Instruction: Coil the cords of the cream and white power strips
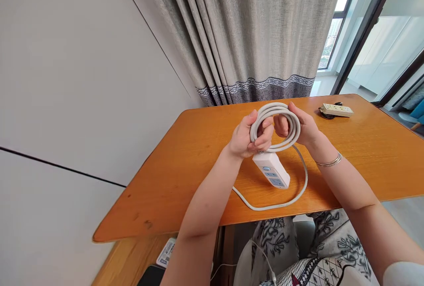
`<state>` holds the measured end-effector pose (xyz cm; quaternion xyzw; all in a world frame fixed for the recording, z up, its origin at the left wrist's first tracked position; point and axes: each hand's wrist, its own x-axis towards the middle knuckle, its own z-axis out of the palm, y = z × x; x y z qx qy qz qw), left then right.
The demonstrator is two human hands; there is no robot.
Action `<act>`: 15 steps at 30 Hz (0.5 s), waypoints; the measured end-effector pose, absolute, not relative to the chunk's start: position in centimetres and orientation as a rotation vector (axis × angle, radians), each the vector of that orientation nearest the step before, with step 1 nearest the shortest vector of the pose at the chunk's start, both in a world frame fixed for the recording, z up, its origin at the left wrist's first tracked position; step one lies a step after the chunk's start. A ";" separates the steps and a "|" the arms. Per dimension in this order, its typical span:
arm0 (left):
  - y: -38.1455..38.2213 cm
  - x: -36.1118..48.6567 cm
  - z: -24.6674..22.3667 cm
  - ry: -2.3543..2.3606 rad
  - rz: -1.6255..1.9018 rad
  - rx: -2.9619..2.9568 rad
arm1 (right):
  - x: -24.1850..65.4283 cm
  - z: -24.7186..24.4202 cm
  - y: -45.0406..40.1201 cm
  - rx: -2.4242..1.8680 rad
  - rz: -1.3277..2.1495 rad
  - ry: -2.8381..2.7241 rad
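Both hands hold a coil of thick white cable (281,149) above the table. My left hand (251,135) is closed round the coil's left side. On the opposite side, my right hand (300,124) grips the loops with thumb and curled fingers. Just below the coil is a white power strip (271,170) with a round button and blue sockets, tilted, its near end lower. A loose length of the cable runs from the coil down in a curve over the tabletop and passes behind my left forearm, where its end is hidden.
The orange-brown wooden table (185,166) has a second, cream power strip (337,109) with a black cord at its far right. A grey curtain (258,34) hangs behind it, and a pale wall panel (82,78) stands on the left. My lap is under the near edge.
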<state>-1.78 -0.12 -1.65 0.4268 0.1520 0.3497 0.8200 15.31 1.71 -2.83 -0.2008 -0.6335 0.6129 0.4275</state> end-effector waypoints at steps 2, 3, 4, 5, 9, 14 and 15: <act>-0.2 -1.7 -1.7 0.323 0.753 0.883 | 15.4 -2.9 1.8 -0.464 1.596 -1.550; -0.3 -1.6 -1.7 0.319 0.756 0.872 | 15.5 -2.9 1.8 -0.456 1.641 -1.542; -0.3 -1.6 -1.8 0.314 0.756 0.867 | 15.5 -2.9 1.8 -0.458 1.687 -1.543; -0.4 -1.6 -1.8 0.310 0.753 0.866 | 15.5 -2.9 1.7 -0.469 1.726 -1.551; -0.6 -1.7 -1.5 0.329 0.769 0.865 | 15.5 -3.0 1.7 -0.515 1.700 -1.574; -0.2 -2.3 -0.2 0.334 1.067 0.772 | 14.8 -4.1 2.5 -0.547 1.462 -1.532; -0.1 -2.5 0.1 0.329 1.146 0.774 | 14.7 -4.3 2.7 -0.571 1.393 -1.554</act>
